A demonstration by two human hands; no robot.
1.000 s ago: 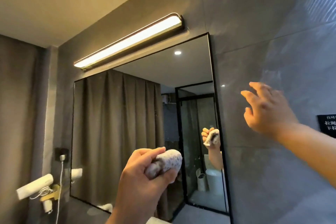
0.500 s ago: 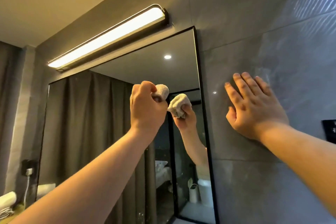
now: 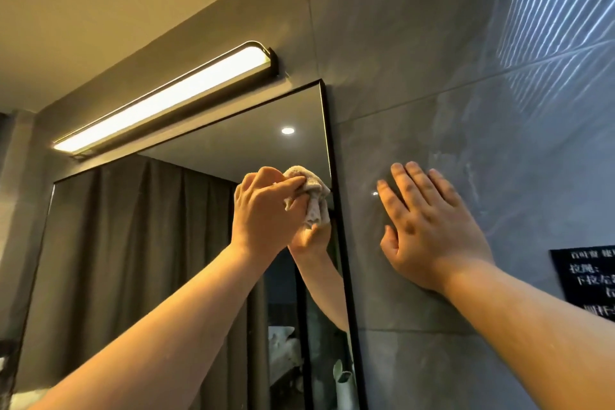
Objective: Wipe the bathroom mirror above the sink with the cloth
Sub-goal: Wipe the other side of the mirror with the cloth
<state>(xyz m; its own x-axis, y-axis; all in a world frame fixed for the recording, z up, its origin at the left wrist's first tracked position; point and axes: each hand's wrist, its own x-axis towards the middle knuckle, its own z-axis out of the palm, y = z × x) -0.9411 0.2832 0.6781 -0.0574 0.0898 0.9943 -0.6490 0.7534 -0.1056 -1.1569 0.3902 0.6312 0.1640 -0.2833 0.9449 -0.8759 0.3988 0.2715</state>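
While my left hand (image 3: 266, 210) grips the bunched cloth (image 3: 311, 196) against the mirror (image 3: 186, 210) near its upper right corner, just beside the black frame (image 3: 336, 210), my right hand (image 3: 429, 230) lies flat and released on the grey wall tile (image 3: 432, 76), bracing me. For a good wipe I should, in my judgement, press the cloth evenly on the glass, run overlapping strokes along the top edge under the light bar (image 3: 166, 100), then work downward. Risk: a tightly balled cloth covers little glass per pass; spreading it would help.
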